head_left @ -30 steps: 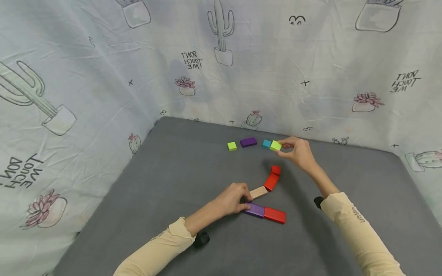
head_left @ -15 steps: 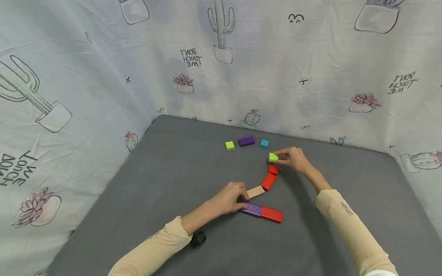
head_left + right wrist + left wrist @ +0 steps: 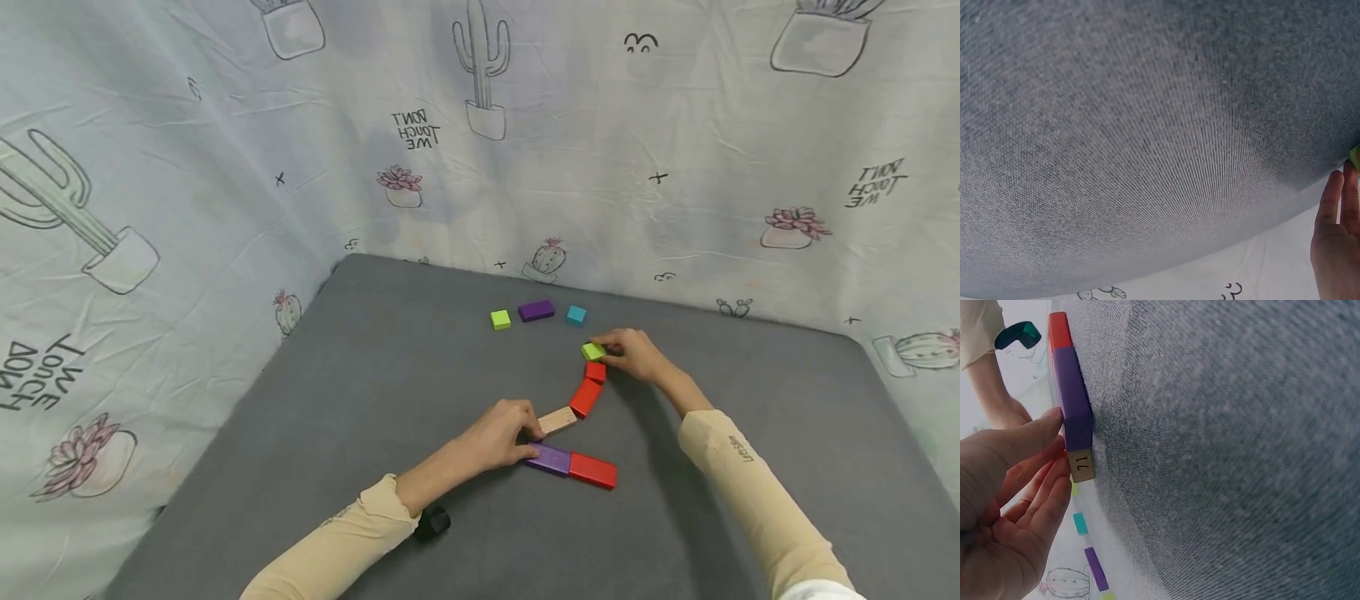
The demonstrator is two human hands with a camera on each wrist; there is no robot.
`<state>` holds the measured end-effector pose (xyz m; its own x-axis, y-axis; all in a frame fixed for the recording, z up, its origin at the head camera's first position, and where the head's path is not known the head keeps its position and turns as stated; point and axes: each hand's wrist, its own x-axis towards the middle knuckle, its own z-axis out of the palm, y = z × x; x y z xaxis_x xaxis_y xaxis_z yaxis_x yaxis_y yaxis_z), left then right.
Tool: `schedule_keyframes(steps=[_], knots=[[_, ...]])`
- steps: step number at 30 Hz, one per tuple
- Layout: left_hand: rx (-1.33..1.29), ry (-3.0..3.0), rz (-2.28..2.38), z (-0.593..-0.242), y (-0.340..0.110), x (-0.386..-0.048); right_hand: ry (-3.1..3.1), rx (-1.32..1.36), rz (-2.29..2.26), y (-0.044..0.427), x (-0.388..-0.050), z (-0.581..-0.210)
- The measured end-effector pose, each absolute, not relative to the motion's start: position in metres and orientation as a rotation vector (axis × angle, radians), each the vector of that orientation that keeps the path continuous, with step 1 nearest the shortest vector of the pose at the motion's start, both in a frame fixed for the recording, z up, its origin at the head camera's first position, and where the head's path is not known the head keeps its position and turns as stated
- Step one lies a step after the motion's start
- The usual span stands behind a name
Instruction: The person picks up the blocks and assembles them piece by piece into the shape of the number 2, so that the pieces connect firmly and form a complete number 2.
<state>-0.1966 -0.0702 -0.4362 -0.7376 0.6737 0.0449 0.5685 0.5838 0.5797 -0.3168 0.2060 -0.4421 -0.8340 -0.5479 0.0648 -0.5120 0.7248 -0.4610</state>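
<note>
Toy blocks make a curved line on the grey table. My left hand (image 3: 497,435) is at its near left bend, the thumb against a purple block (image 3: 551,460) and the fingers by a plain wooden block (image 3: 557,421). In the left wrist view the thumb presses the purple block (image 3: 1074,387), with the wooden block (image 3: 1082,465) marked 71 beside the fingertips. My right hand (image 3: 632,354) pinches a lime green block (image 3: 592,351) at the far end, by a small red block (image 3: 596,372). The right wrist view shows only a sliver of that green block (image 3: 1355,157).
A longer red block (image 3: 586,397) and another red block (image 3: 593,471) belong to the line. Farther back lie a second lime green block (image 3: 500,320), a dark purple block (image 3: 536,311) and a teal block (image 3: 576,315). Printed cloth (image 3: 585,125) hangs behind the table (image 3: 360,375).
My right hand has brought the lime green block from beside the teal block toward me, down to the small red block. My left hand stays at the purple and wooden blocks.
</note>
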Motion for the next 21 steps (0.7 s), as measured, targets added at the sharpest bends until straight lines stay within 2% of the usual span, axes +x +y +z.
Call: schedule_keyframes(steps=[12, 21], knots=[[1.046, 2.636, 0.840, -0.4357, -0.0692, -0.2007, 2.841, -0.862, -0.679, 0.2055, -0.3156, -0.4369], [1.024, 2.620, 0.862, -0.4381, -0.0703, -0.1994, 2.856, -0.971, -0.664, 0.2050, -0.3162, -0.4412]])
